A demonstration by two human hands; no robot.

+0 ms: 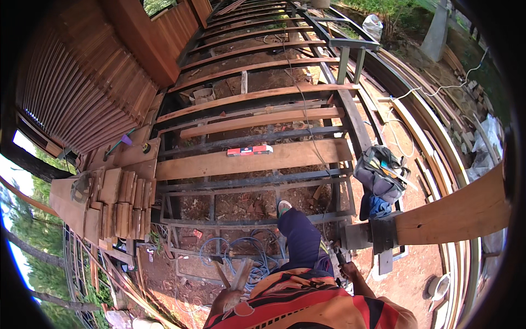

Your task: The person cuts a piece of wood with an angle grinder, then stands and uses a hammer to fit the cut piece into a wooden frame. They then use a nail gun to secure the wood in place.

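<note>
My left hand (223,300) is low in the view, left of my body, closed round a short pale wood piece (241,274). Beside that piece rises a thin wooden handle (222,274) with a small dark head, like a hammer; the same hand seems to hold it. My right hand (348,270) is closed on a dark tool (341,256) close to a metal post. Its kind is too small to make out. One of my legs (301,236) is stretched forward, the shoe at a metal bar of the floor frame.
Ahead runs a floor frame of dark metal bars (252,180) and wooden joists with gaps over soil. A wide plank (307,156) carries a red-and-white box (250,151). Stacked boards (123,197) stand left; a tool bag (383,172) and curved beam (449,211) are right. Blue hose (263,266) lies below.
</note>
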